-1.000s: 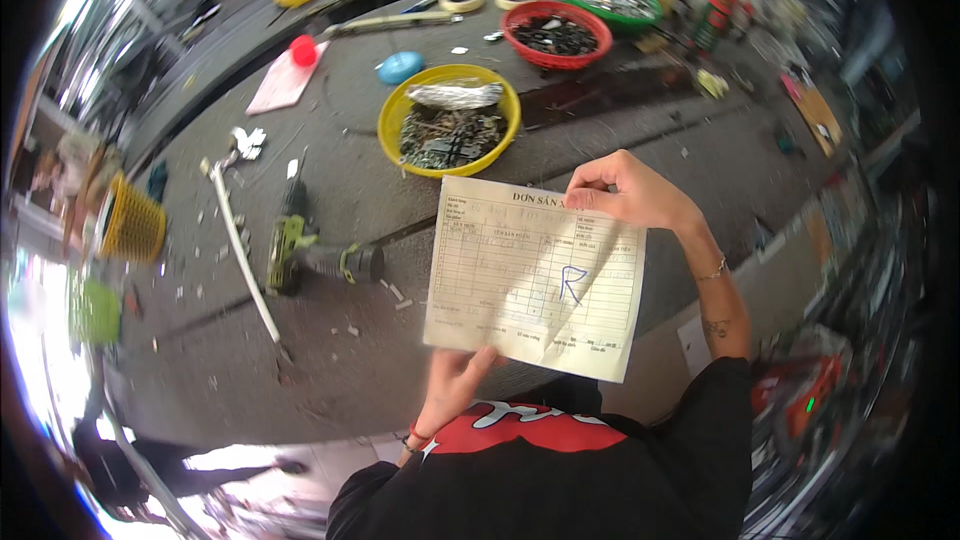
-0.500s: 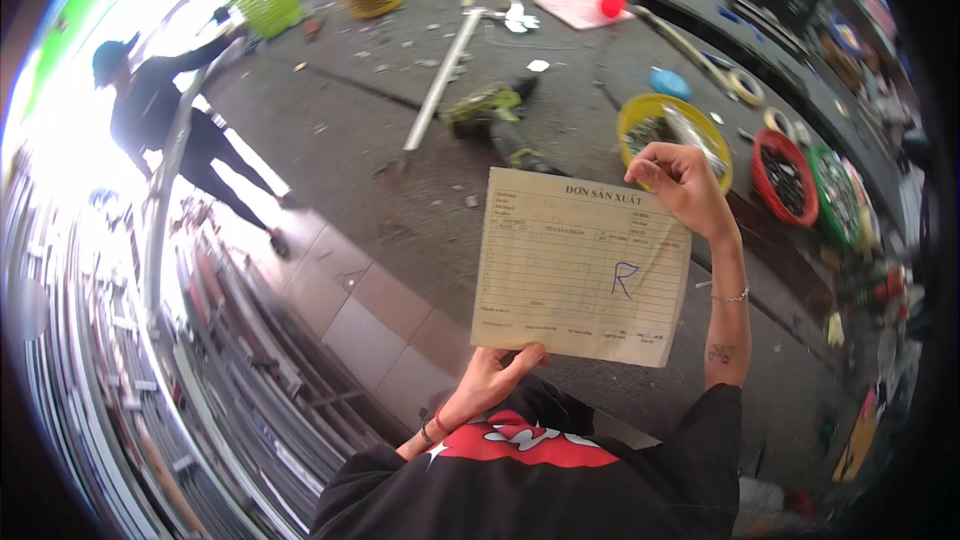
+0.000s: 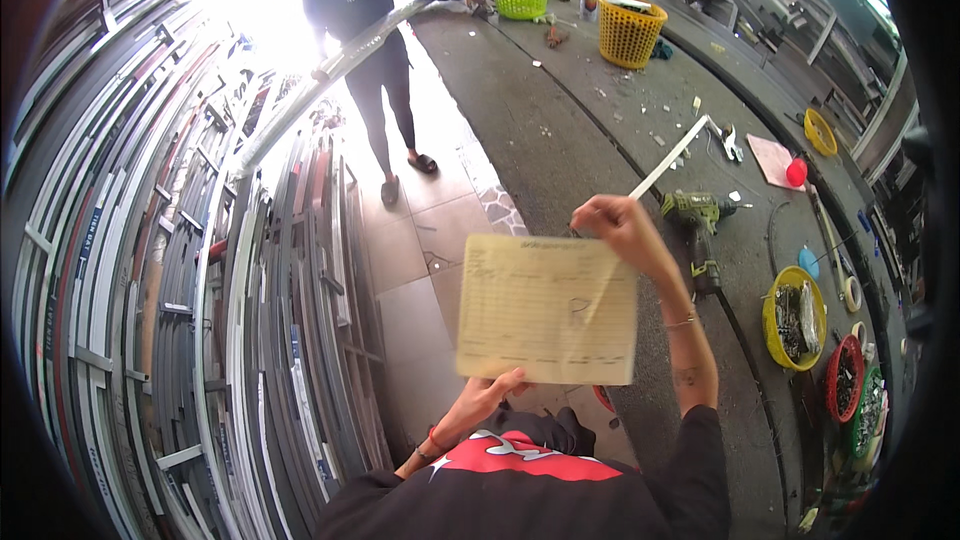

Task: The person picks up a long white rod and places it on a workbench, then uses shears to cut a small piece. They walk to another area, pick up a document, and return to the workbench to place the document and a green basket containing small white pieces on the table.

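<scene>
The sheet [image 3: 520, 310] is up in the air before the person's chest, facing them, with the near edge of the bench [image 3: 560, 130] behind it on the right and tiles [image 3: 420, 290] on the left. The left hand [image 3: 488, 398] is closed on its bottom edge, thumb on the printed face. The right hand [image 3: 622, 228] is curled at the top edge, towards the right corner; whether its fingers pinch the paper or only rest there, I cannot tell. It should be very light and limp – thin enough to bow if held at one point, and easily torn or creased, with a faint slanting fold on the right half. It is unlikely to slip from a light pinch. Opposite edges or corners look the best places to hold – a hand across the middle would crumple it and cover the print.
</scene>
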Available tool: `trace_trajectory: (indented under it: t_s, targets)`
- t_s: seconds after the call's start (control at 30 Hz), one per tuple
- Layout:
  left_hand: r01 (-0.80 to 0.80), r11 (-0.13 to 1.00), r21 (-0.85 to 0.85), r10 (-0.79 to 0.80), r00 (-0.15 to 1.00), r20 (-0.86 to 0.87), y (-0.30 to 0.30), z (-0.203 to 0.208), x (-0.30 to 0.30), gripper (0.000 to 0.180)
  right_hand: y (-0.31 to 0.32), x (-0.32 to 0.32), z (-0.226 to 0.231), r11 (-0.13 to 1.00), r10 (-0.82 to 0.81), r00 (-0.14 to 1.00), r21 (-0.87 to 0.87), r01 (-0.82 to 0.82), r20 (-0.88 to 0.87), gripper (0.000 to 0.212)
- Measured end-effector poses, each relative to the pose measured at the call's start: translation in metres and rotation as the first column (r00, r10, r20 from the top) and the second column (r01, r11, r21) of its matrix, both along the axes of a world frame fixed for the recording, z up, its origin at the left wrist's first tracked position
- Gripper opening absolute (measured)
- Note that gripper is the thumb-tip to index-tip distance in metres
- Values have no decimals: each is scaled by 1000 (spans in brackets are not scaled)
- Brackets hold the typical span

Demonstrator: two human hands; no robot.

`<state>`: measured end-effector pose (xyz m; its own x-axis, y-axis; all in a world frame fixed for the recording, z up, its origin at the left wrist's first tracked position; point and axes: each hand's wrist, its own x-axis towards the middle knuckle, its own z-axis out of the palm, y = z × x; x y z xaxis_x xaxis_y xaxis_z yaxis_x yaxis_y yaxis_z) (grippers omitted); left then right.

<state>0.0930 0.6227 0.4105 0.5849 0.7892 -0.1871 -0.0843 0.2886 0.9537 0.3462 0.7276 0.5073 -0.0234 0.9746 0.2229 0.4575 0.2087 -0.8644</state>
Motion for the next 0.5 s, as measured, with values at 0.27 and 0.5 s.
trace_trajectory:
  t_s: [0.27,0.5]
  targets:
    - [-80,985,-150,53,983,-176,18,-33,-21,36,13,-42,-55,968,188,982,-162,-190,-29,30]
    - [-106,994,-39,103,993,-63,34,-35,-27,27,0,-11,-105,990,-19,1000,-139,16,-15,32]
